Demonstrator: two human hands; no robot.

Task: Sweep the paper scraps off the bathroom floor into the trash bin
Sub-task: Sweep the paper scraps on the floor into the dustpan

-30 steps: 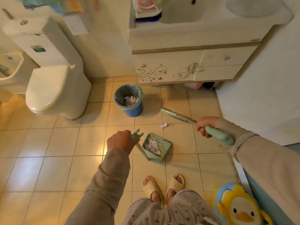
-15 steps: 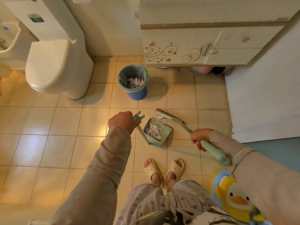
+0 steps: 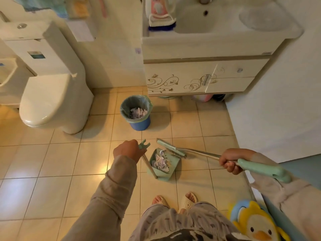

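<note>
Tiled bathroom floor (image 3: pixel 52 162), with toilet (image 3: pixel 52 101) at left and vanity cabinet (image 3: pixel 199 77) behind. Blue, liner-fitted trash bin (image 3: pixel 136 113), holding crumpled paper, stands well beyond the green dustpan (image 3: pixel 164 165), which contains the paper scraps (image 3: pixel 160 162). Right hand (image 3: pixel 231 160) clenched around the broom (image 3: pixel 191 151), its head just beside the dustpan's far edge. Left hand (image 3: pixel 127 150) grasping the dustpan's upright handle top.

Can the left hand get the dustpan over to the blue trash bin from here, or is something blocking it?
Probably yes. The left hand grips the dustpan handle, and only bare floor tile lies between it and the trash bin. The broom head sits right of that path, and the bin's mouth is open.
</note>
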